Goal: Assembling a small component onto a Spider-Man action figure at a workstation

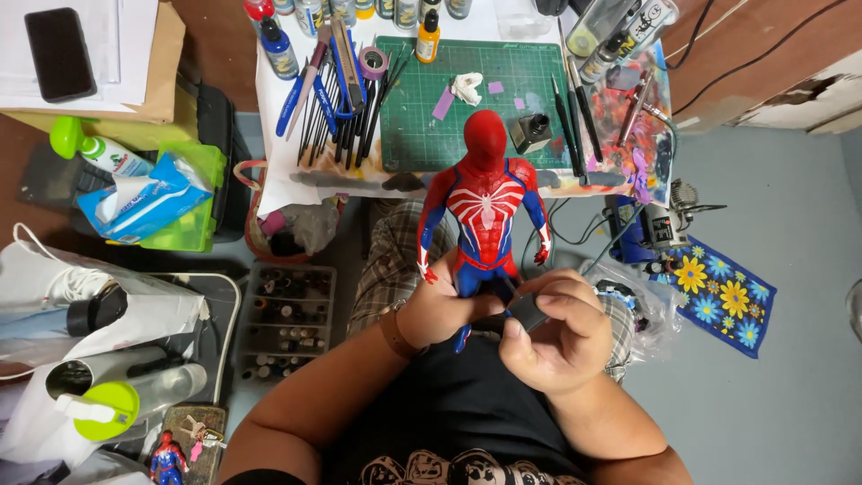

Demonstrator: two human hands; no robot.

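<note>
I see my left hand (442, 310) wrapped around the legs of a red and blue superhero figure (486, 202), holding it upright over my lap, its head toward the far side and its arms hanging at its sides. My right hand (558, 334) is curled narrow around a small dark grey piece (525, 312), pinched between thumb and fingers just right of the figure's legs; I cannot tell what the piece is. The two hands touch or nearly touch at the figure's lower legs.

Beyond the figure, on the desk (278, 171), lies a green cutting mat (467, 99) with a black ink bottle (530, 132) and scraps of purple tape on it. Left of the mat is a row of brushes (346, 117) and a blue craft knife (289, 106). Far left, a black phone (59, 52) rests on papers, with a pack of wet wipes (144, 199) nearer. On the floor, left of my knee, stands a clear tray of paint bottles (287, 314). To the right lies a blue cloth with yellow flowers (718, 292). A second small figure (168, 456) stands at the near left.
</note>
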